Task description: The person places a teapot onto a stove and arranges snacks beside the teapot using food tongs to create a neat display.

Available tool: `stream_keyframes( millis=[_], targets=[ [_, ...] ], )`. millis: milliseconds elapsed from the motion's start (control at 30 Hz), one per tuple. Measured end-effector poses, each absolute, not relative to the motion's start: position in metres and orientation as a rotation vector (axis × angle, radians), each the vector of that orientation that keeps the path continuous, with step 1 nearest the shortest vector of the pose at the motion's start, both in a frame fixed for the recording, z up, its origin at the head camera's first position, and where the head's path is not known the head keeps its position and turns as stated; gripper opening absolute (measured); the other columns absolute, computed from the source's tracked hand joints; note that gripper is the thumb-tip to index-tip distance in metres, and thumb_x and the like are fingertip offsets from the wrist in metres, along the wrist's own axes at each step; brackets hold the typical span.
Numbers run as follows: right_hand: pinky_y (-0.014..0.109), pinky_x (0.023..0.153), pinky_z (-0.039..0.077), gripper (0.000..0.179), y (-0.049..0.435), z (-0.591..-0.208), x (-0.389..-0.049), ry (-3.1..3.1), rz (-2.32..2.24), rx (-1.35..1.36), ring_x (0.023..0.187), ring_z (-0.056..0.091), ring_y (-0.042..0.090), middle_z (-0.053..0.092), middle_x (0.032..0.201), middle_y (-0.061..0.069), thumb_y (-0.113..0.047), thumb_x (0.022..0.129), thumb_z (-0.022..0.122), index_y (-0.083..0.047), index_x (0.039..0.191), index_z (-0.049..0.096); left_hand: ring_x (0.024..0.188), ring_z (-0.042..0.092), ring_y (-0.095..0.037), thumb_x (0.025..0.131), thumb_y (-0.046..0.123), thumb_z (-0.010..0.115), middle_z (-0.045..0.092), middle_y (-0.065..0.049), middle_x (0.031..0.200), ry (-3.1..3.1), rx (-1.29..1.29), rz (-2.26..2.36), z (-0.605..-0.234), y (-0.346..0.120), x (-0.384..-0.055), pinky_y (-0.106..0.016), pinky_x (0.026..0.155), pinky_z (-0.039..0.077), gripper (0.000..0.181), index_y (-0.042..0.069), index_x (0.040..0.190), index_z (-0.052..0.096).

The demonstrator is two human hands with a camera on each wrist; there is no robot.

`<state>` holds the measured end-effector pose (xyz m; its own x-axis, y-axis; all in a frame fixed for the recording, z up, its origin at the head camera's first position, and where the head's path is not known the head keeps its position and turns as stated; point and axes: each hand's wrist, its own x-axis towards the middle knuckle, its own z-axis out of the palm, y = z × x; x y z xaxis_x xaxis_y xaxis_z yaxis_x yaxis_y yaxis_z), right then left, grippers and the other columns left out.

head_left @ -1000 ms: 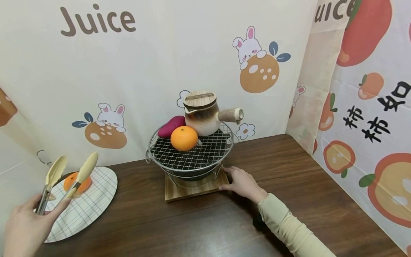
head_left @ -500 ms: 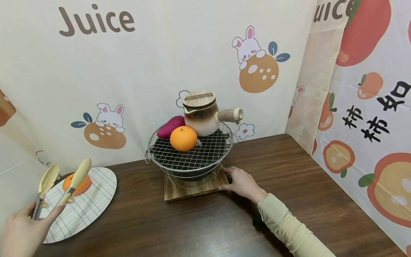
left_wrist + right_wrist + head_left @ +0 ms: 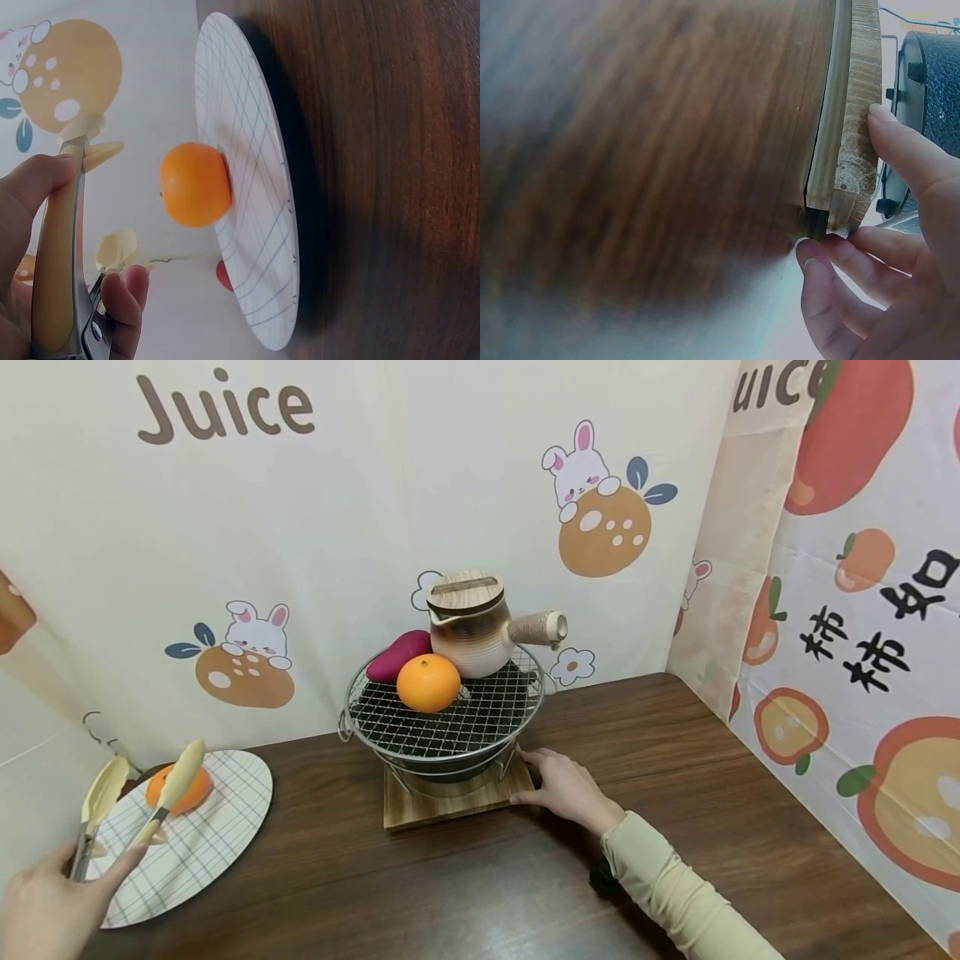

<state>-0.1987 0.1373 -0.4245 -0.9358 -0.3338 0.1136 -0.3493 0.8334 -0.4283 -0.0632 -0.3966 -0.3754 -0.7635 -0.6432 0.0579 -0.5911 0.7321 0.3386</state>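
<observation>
At the lower left, my left hand grips silver tongs with cream-coloured tips, spread apart. Between and behind the tips an orange sits on a white checked plate; the tips look clear of it. Part of a dark red thing shows behind the orange, its kind unclear. My right hand holds the near right corner of a wooden board, the thumb along its front edge and the other fingers round the side. A round tabletop grill stands on that board.
On the grill's wire mesh rest a second orange, a purple sweet potato and a lidded clay pot whose wrapped handle points right. Printed cloth walls close off the back and right of the brown table.
My left hand has shifted a little left and lower with the tongs, whose tips stay spread. The right hand and the grill have not moved.
</observation>
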Motion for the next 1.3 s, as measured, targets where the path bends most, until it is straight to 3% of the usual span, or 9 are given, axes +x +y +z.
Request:
stream_keyframes(
  millis=[133, 300, 500, 733, 800, 967, 1100, 1167, 1300],
  targets=[
    [0.048, 0.086, 0.056, 0.074, 0.138, -0.425, -0.199, -2.977, 0.705, 0.553, 0.117, 0.065, 0.029, 0.065, 0.130, 0.011, -0.048, 0.074, 0.081, -0.009, 0.134, 0.061, 0.106, 0.052, -0.058, 0.087, 0.061, 0.058, 0.049, -0.047, 0.118, -2.783, 0.996, -0.431, -0.382, -0.406, -0.065, -0.058, 0.082, 0.044, 0.093, -0.019, 0.132, 0.043],
    [0.048, 0.084, 0.056, 0.074, 0.138, -0.425, -0.199, -2.976, 0.702, 0.555, 0.116, 0.065, 0.029, 0.065, 0.130, 0.011, -0.048, 0.074, 0.081, -0.009, 0.133, 0.061, 0.111, 0.050, -0.060, 0.090, 0.060, 0.054, 0.047, -0.046, 0.126, -2.825, 1.027, -0.413, -0.381, -0.402, -0.065, -0.059, 0.088, 0.044, 0.095, -0.021, 0.136, 0.038],
    [0.048, 0.085, 0.056, 0.075, 0.139, -0.425, -0.199, -2.984, 0.701, 0.546, 0.116, 0.065, 0.029, 0.065, 0.130, 0.011, -0.048, 0.073, 0.081, -0.009, 0.133, 0.061, 0.096, 0.057, -0.056, 0.086, 0.062, 0.058, 0.057, -0.046, 0.104, -2.829, 0.994, -0.409, -0.388, -0.411, -0.067, -0.050, 0.071, 0.046, 0.094, -0.022, 0.127, 0.046],
    [0.048, 0.083, 0.056, 0.075, 0.139, -0.427, -0.198, -2.990, 0.698, 0.539, 0.115, 0.066, 0.028, 0.065, 0.129, 0.010, -0.048, 0.073, 0.081, -0.009, 0.134, 0.061, 0.095, 0.058, -0.054, 0.089, 0.064, 0.053, 0.056, -0.046, 0.107, -2.903, 1.029, -0.385, -0.393, -0.414, -0.068, -0.052, 0.076, 0.047, 0.096, -0.023, 0.129, 0.042],
    [0.048, 0.083, 0.056, 0.075, 0.139, -0.427, -0.198, -2.990, 0.698, 0.538, 0.114, 0.066, 0.028, 0.065, 0.129, 0.009, -0.048, 0.073, 0.081, -0.009, 0.134, 0.061, 0.092, 0.059, -0.053, 0.088, 0.063, 0.055, 0.058, -0.045, 0.100, -2.903, 1.014, -0.400, -0.394, -0.415, -0.067, -0.050, 0.072, 0.046, 0.095, -0.023, 0.125, 0.043],
    [0.048, 0.084, 0.056, 0.075, 0.139, -0.427, -0.198, -2.990, 0.697, 0.538, 0.115, 0.066, 0.028, 0.065, 0.129, 0.009, -0.048, 0.073, 0.081, -0.010, 0.134, 0.061, 0.104, 0.053, -0.058, 0.089, 0.064, 0.053, 0.054, -0.045, 0.116, -2.938, 1.024, -0.397, -0.392, -0.412, -0.067, -0.054, 0.081, 0.046, 0.092, -0.020, 0.127, 0.044],
    [0.048, 0.084, 0.056, 0.075, 0.140, -0.427, -0.198, -2.989, 0.696, 0.537, 0.115, 0.065, 0.028, 0.065, 0.129, 0.010, -0.048, 0.073, 0.081, -0.009, 0.133, 0.061, 0.117, 0.044, -0.060, 0.092, 0.064, 0.048, 0.038, -0.045, 0.134, -2.974, 1.075, -0.396, -0.391, -0.407, -0.067, -0.062, 0.097, 0.041, 0.097, -0.024, 0.133, 0.037],
    [0.048, 0.084, 0.056, 0.075, 0.139, -0.426, -0.198, -2.991, 0.699, 0.535, 0.116, 0.065, 0.029, 0.065, 0.130, 0.010, -0.048, 0.073, 0.081, -0.009, 0.133, 0.061, 0.120, 0.041, -0.061, 0.093, 0.063, 0.046, 0.035, -0.045, 0.136, -2.982, 1.090, -0.398, -0.391, -0.405, -0.068, -0.063, 0.101, 0.039, 0.097, -0.024, 0.134, 0.035],
    [0.048, 0.085, 0.056, 0.075, 0.139, -0.426, -0.199, -2.994, 0.701, 0.536, 0.117, 0.064, 0.029, 0.064, 0.131, 0.010, -0.048, 0.073, 0.081, -0.009, 0.134, 0.060, 0.117, 0.043, -0.060, 0.092, 0.064, 0.046, 0.041, -0.045, 0.132, -2.986, 1.094, -0.376, -0.393, -0.405, -0.069, -0.062, 0.098, 0.041, 0.096, -0.024, 0.130, 0.039]
  ],
)
